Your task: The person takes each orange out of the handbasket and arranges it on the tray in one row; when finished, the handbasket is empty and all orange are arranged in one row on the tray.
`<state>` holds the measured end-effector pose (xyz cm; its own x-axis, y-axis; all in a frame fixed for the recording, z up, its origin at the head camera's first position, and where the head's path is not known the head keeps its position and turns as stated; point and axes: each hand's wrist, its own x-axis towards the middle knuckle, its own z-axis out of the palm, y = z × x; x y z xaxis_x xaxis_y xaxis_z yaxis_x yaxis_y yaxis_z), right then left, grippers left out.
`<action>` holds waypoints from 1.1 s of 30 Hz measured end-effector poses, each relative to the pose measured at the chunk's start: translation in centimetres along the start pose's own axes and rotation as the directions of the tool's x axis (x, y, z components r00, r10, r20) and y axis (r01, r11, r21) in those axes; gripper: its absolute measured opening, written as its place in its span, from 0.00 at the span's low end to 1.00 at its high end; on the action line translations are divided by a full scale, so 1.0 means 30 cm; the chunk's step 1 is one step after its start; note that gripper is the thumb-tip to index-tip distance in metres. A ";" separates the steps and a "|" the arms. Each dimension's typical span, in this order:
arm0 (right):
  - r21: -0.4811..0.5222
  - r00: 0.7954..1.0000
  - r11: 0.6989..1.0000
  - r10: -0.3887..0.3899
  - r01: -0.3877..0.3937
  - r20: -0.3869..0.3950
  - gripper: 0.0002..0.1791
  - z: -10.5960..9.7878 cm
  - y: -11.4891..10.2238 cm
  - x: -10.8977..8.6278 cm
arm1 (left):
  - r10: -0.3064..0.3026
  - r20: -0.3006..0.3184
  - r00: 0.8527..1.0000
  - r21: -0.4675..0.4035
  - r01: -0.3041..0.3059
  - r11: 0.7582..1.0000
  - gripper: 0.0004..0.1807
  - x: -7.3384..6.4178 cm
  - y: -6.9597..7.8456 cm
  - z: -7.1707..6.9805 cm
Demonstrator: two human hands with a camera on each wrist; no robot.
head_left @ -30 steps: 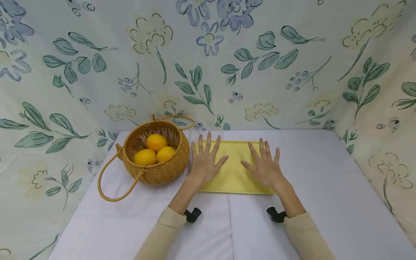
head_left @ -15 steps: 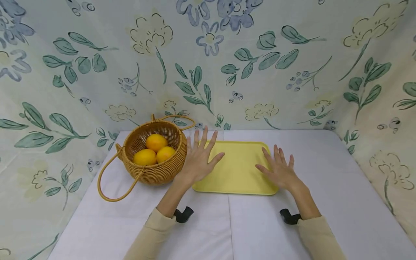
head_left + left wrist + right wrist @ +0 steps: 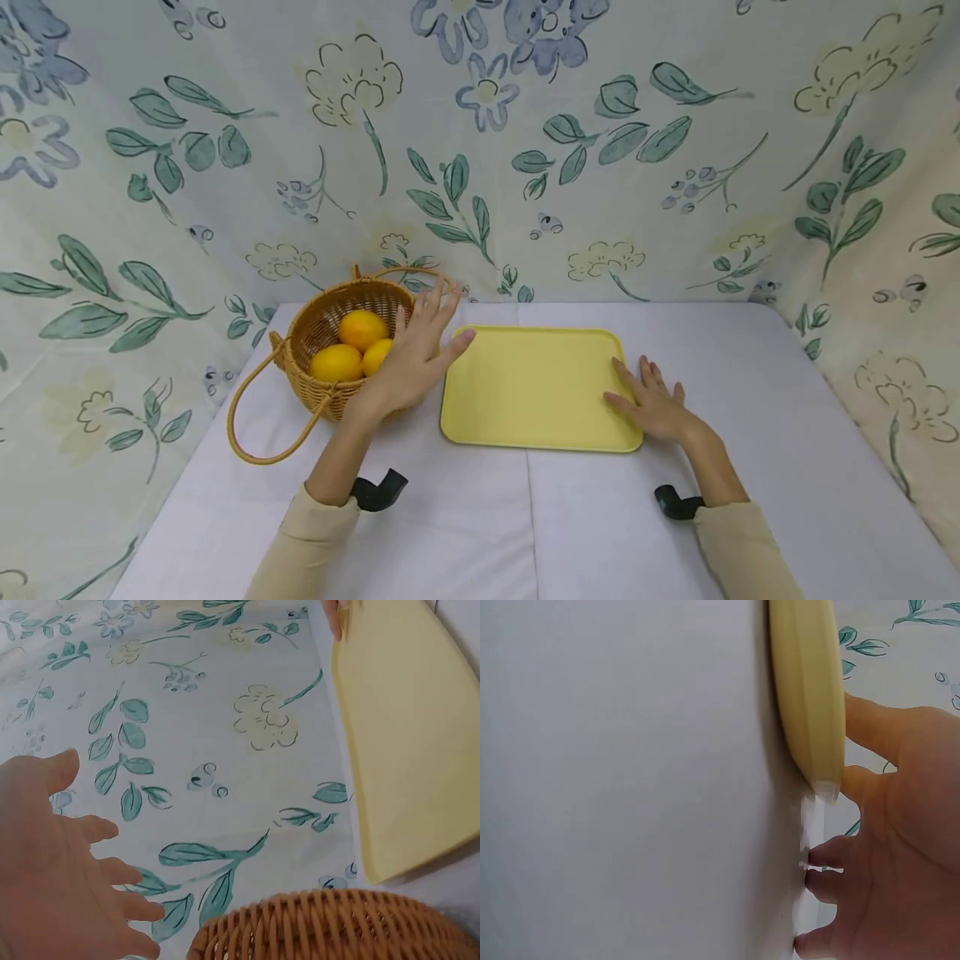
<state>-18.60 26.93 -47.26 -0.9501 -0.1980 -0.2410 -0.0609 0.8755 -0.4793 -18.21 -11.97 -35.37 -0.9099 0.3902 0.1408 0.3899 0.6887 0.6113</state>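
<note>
My left hand [image 3: 408, 358], fingers spread, is over the right side of a wicker basket [image 3: 341, 406] and overlaps its rim in the head view. In the basket are three orange-yellow fruits that look like oranges [image 3: 363, 330]; the hand partly covers one. The left wrist view shows the spread left hand [image 3: 67, 877] holding nothing, the basket's weave [image 3: 330, 926] below. Flat on the table lies a yellow rectangular tray [image 3: 540, 383]. At its right edge is my right hand [image 3: 652, 408], thumb and index finger over the rim [image 3: 810, 690], other fingers reaching down beside it.
A white cloth [image 3: 750, 417] covers the table. Behind and at both sides hangs a floral curtain [image 3: 480, 208]. One looped basket handle [image 3: 236, 425] sticks out to the front left, the other leans toward the back.
Both hands were spread over the tray. The left has moved left to the basket; the right has shifted right and lowered to the tray's right edge. Tray and basket stay put.
</note>
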 end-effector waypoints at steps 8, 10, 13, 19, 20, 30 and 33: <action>-0.009 0.999 0.999 -0.049 0.049 0.002 0.39 0.000 0.027 -0.001 | -0.019 -0.019 1.000 -0.163 0.016 0.987 0.36 -0.037 -0.083 -0.157; -0.006 0.998 0.998 -0.056 0.056 -0.004 0.38 0.001 0.032 -0.001 | -0.040 -0.014 0.999 -0.187 0.037 0.982 0.36 -0.046 -0.108 -0.196; -0.002 0.998 0.998 -0.055 0.055 -0.007 0.37 0.004 0.033 -0.002 | -0.083 0.004 0.997 -0.216 0.082 0.973 0.36 -0.055 -0.147 -0.255; 0.009 0.999 0.999 -0.049 0.049 -0.006 0.37 0.009 0.041 0.001 | -0.132 0.075 0.988 -0.262 0.147 0.954 0.33 -0.063 -0.218 -0.355; 0.012 0.999 0.999 -0.048 0.048 -0.004 0.37 0.010 0.042 0.002 | -0.140 0.091 0.986 -0.263 0.159 0.952 0.32 -0.062 -0.231 -0.368; 0.023 0.999 0.998 -0.052 0.052 -0.001 0.38 0.010 0.048 0.004 | -0.171 0.212 0.962 -0.203 0.214 0.955 0.30 -0.004 -0.330 -0.472; 0.024 0.999 0.998 -0.053 0.053 0.000 0.38 0.010 0.049 0.005 | -0.161 0.248 0.955 -0.193 0.212 0.958 0.30 0.023 -0.348 -0.487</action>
<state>-18.75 28.06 -48.26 -0.9457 -0.2440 -0.2148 -0.1039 0.8530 -0.5115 -24.99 -27.81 -30.26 -0.8968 0.4136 -0.1573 0.1537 0.6245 0.7658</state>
